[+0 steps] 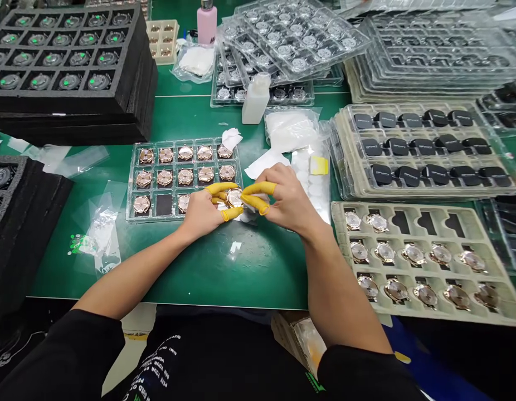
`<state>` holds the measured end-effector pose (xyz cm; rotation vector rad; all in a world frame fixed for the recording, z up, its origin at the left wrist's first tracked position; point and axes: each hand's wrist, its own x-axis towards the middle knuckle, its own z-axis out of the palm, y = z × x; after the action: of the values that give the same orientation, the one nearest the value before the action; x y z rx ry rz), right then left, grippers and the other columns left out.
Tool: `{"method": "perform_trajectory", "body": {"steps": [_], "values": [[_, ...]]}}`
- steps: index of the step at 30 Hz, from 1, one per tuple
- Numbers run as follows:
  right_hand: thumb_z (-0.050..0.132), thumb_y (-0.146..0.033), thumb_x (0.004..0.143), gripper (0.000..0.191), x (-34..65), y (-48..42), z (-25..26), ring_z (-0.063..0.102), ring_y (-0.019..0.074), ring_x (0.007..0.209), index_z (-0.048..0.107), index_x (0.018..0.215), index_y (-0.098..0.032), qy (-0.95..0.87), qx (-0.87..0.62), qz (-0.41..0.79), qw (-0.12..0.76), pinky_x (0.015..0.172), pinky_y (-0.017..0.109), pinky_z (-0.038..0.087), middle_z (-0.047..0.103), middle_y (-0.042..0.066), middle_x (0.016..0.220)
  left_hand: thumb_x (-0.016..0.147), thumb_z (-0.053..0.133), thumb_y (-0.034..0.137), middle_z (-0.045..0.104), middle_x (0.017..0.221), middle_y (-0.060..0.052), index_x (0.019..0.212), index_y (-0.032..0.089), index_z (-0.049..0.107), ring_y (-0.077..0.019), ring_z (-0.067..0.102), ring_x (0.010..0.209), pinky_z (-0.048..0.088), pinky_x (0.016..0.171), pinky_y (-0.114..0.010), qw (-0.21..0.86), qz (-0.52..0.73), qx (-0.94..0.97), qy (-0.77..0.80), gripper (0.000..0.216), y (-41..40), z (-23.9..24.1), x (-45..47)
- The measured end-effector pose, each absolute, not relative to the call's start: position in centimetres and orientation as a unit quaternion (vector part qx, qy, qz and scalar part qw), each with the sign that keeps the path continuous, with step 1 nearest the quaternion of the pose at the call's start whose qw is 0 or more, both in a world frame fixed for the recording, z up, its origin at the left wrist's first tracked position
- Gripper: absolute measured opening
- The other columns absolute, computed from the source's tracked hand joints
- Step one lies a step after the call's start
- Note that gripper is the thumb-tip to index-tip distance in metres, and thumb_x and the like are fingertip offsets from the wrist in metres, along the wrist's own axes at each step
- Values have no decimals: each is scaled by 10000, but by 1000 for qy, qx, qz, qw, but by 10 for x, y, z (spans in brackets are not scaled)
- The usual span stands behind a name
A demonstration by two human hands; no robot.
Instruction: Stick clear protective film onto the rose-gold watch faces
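My left hand [203, 210] pinches a rose-gold watch case [234, 197] between fingers capped with yellow finger cots. My right hand [285, 201], also wearing yellow cots, presses a small white wipe [250, 211] against the case's right side. Both hands hover just above the green mat [224, 267], at the right edge of a clear tray [132, 209] holding several rose-gold watch cases in its cells.
Black foam trays [74, 111] of round parts stack at the back left. A beige tray [341, 207] of watch cases lies at right, with trays of black parts [345, 167] behind. White bottle [255, 99], pink bottle [207, 23], plastic bags and wipes sit mid-table.
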<state>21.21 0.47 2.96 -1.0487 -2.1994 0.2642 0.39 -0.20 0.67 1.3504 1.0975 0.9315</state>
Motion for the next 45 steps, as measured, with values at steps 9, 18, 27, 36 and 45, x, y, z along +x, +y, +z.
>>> {"method": "perform_trajectory", "body": {"steps": [9,18,27,36,45], "values": [[703,-283,962,68,215,8,27,515,226,828,750,995,-246,-856,-348,122,363,749,402,414,665,54,864,609,891,252,813,955,-54,1204,161,782,-160,738,789,619,731,-263,545,385,578,470,613,-2,10,4],[673,-321,974,106,209,9,24,521,223,812,749,973,-247,-848,-355,138,369,725,395,431,646,60,855,589,910,237,817,967,-60,1214,148,773,-172,761,819,646,793,-289,571,386,553,467,646,-3,12,6],[738,-442,910,275,250,13,25,580,325,1099,780,1117,-267,-730,-585,97,340,999,546,449,709,102,1116,622,937,313,815,1063,-82,1239,167,751,-211,780,969,668,928,-364,566,421,540,459,661,-5,8,4],[760,-407,871,318,224,-1,45,687,224,936,773,1145,-246,-668,-536,381,348,949,426,531,763,35,957,701,905,332,821,1121,-84,1215,191,783,-232,792,1025,647,1020,-381,477,441,634,420,546,-12,9,-1],[746,-281,860,62,225,-2,43,670,231,846,767,894,-233,-738,-524,284,316,890,448,441,755,40,873,607,942,307,822,1093,-86,1197,158,766,-214,795,983,663,975,-364,550,432,562,441,634,-4,17,-2]]}}
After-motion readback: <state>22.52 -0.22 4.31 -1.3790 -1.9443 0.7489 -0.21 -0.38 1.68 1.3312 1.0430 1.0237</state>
